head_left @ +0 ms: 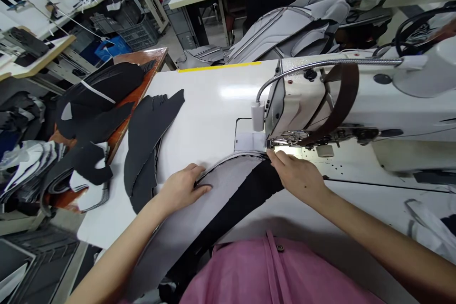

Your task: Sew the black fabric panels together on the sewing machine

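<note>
A grey fabric panel (221, 185) with a black strip (238, 202) along its near side curves from my lap up to the sewing machine (317, 99). My left hand (181, 187) grips the panel's far edge between thumb and fingers, left of the machine. Close beside the presser foot (272, 144), my right hand (297, 173) pinches the end of the panel, fingertips almost at the needle area. The needle itself is too small to make out. A lamp on a bent metal neck (320, 62) lights the stitching spot.
Dark cut pieces (146, 137) lie on the white tabletop (199, 104) to the left. More black pieces (103, 90) rest on a brown side table (123, 128). Grey sewn panels (278, 28) are heaped beyond the machine. A dark crate (39, 266) stands at lower left.
</note>
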The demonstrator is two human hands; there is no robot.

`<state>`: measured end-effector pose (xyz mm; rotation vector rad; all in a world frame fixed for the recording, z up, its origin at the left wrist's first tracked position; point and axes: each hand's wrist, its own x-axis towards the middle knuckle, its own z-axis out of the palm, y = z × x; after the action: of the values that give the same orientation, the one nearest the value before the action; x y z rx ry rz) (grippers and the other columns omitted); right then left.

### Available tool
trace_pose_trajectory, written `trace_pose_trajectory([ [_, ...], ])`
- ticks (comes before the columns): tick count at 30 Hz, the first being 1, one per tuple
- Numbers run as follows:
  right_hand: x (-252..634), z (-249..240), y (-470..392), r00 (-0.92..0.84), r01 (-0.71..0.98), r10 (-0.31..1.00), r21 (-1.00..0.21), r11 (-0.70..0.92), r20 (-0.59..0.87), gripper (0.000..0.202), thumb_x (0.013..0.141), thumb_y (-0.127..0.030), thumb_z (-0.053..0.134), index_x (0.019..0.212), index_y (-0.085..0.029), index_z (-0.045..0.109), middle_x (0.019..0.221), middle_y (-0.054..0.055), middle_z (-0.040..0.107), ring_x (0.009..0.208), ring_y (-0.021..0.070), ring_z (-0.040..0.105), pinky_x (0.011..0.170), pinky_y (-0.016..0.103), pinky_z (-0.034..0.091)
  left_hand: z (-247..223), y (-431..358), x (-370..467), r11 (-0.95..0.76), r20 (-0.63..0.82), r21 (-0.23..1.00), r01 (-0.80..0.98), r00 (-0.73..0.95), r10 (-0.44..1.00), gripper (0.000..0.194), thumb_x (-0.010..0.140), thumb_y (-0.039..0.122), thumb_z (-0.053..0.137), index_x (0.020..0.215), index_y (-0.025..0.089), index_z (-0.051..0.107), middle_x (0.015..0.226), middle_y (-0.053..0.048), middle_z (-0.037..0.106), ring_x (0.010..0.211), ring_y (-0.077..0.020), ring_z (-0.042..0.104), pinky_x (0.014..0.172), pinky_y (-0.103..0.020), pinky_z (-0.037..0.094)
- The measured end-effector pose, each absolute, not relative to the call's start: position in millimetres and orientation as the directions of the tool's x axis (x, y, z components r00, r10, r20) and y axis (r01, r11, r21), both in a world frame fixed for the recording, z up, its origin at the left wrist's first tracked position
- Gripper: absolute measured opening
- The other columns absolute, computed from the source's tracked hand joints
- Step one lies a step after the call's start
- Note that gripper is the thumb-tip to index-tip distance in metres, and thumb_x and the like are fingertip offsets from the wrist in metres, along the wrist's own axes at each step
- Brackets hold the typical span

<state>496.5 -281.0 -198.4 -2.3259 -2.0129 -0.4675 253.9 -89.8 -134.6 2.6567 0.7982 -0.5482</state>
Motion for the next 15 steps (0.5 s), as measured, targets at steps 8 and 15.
trace_pose_trajectory([
  [8, 510.7, -196.6, -334.7, 0.331, 0.925, 0.882, 0.069, -0.373, 0.337, 0.042, 0.090, -0.023, 0.048, 0.131, -0.011, 0.045, 0.093, 0.007, 0.062, 0.075, 0.0158, 0.058, 0.055, 0.027, 0.037, -80.9, -71.4, 245.2, -0.642, -0.315, 0.094, 0.761, 0.635, 0.706, 0.027, 0.076, 0.040, 0.049, 0.095, 0.022, 0.059, 0.075, 0.000, 0.065, 0.068, -0.0193, 0.061, 0.064, -0.028, 0.044],
  [15, 482.3, -196.3, -329.5, 0.113, 0.974, 0.915, -0.223, -0.026, 0.388, 0.028, 0.090, -0.023, 0.049, 0.115, -0.012, 0.054, 0.115, 0.015, 0.055, 0.104, 0.0250, 0.052, 0.094, 0.044, 0.040, 18.3, -54.1, 299.8, -0.369, 0.422, -0.149, 0.917, 0.397, 0.815, 0.046, 0.070, 0.046, 0.056, 0.104, 0.016, 0.055, 0.088, -0.007, 0.062, 0.086, -0.0299, 0.060, 0.081, -0.045, 0.046],
])
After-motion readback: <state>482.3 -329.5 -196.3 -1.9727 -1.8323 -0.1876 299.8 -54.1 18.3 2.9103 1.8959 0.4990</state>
